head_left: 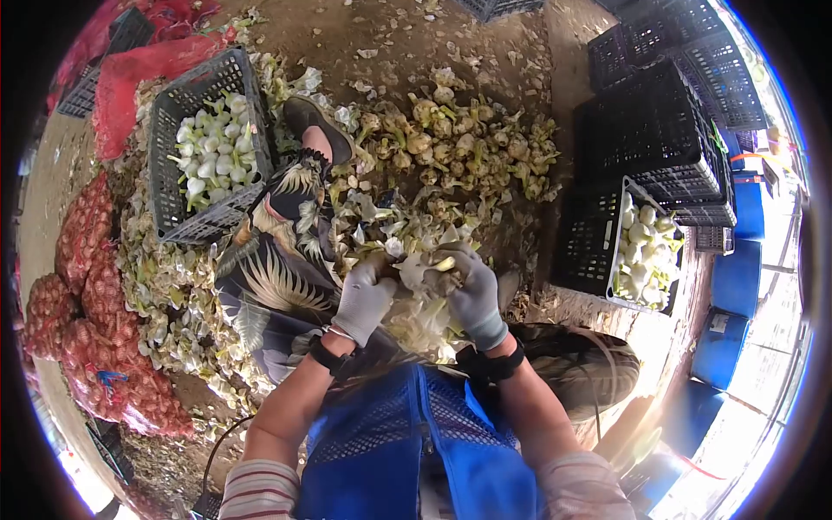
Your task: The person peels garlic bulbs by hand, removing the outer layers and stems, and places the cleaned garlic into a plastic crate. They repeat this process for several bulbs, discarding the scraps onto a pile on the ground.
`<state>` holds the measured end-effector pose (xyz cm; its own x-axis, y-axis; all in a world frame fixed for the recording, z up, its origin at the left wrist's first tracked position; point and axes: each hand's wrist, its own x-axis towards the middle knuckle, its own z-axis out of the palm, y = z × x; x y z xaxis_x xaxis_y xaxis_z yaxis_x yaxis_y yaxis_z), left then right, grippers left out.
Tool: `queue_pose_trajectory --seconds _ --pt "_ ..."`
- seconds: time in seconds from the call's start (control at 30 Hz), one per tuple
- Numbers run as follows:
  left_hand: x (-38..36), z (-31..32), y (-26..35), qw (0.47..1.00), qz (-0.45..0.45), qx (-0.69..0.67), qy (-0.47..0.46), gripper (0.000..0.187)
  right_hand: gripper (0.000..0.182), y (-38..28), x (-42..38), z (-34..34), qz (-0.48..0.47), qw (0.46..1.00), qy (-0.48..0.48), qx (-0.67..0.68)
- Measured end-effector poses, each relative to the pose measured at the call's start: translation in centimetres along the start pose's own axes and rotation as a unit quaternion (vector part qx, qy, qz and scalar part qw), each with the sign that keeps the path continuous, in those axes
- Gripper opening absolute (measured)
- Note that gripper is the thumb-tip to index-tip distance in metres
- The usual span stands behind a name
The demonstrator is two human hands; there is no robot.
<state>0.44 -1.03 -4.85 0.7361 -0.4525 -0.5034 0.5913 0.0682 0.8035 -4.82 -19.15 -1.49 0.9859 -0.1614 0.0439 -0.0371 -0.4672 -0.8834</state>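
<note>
Over my lap, my right hand point(476, 296), in a grey glove, grips a garlic bulb point(443, 265) whose pale stem pokes up past the fingers. Loose papery skin point(420, 276) hangs around the bulb, between both hands. My left hand point(365, 297), also gloved, is just to the left with its fingers curled closed; what lies in them is hidden. Below the hands is a heap of pale peelings point(425, 325). Ahead of them, a pile of unpeeled garlic bulbs point(468, 143) covers the ground.
At left, a black crate point(160, 173) holds cleaned white bulbs point(217, 152). Another crate point(585, 238) with white bulbs stands right, beside stacked black crates point(641, 121). Red mesh sacks point(95, 329) lie far left. Blue barrels point(721, 347) line the right. Discarded skins point(186, 308) litter the floor.
</note>
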Motion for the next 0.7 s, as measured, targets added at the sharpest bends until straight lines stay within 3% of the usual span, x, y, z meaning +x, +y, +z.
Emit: queue_pose_trajectory --seconds 0.07,0.13,0.2,0.27,0.33,0.4,0.47,0.53,0.6,0.67,0.7 --pt "0.0 -0.8 -0.2 0.999 0.011 0.046 -0.013 0.034 0.031 1.0 0.0 -0.2 0.023 1.0 0.008 0.017" --pt "-1.0 -0.3 2.0 0.965 0.154 0.211 -0.008 0.033 0.028 1.3 -0.1 -0.2 0.024 0.998 0.01 0.05" --pt "-0.5 -0.8 1.8 0.959 0.179 0.218 -0.017 0.027 0.026 1.7 -0.4 -0.1 0.145 0.978 -0.004 0.148" --pt "0.6 -1.7 1.6 0.868 0.311 0.385 -0.039 0.019 0.022 1.9 -0.3 0.0 0.153 0.97 0.006 0.186" --pt "-0.2 -1.1 2.3 0.862 0.307 0.401 -0.036 0.018 0.019 1.8 -0.3 0.2 0.163 0.961 0.019 0.223" --pt "-1.1 -0.3 2.9 0.857 0.303 0.414 -0.037 0.019 0.018 1.5 -0.2 0.5 0.251 0.893 0.124 0.352" --pt "-2.5 -0.1 2.5 0.845 0.223 0.468 -0.131 0.018 0.019 4.2 -0.3 0.5 0.253 0.887 0.16 0.353" --pt "-2.4 -0.4 0.8 0.851 0.234 0.445 -0.154 0.023 0.019 5.9 -0.3 0.1 0.307 0.82 0.205 0.438" --pt "-2.1 -1.2 -0.3 0.808 0.276 0.509 -0.109 0.03 0.019 5.2 -0.1 -0.2 0.339 0.797 0.217 0.449" --pt "-1.4 -0.8 -0.7 0.83 0.273 0.482 -0.061 0.037 0.019 4.9 -0.4 0.1 0.333 0.806 0.208 0.444" --pt "-0.9 -0.1 0.2 0.874 0.221 0.428 -0.055 0.039 0.019 5.5 -0.7 0.7 0.334 0.806 0.207 0.443"
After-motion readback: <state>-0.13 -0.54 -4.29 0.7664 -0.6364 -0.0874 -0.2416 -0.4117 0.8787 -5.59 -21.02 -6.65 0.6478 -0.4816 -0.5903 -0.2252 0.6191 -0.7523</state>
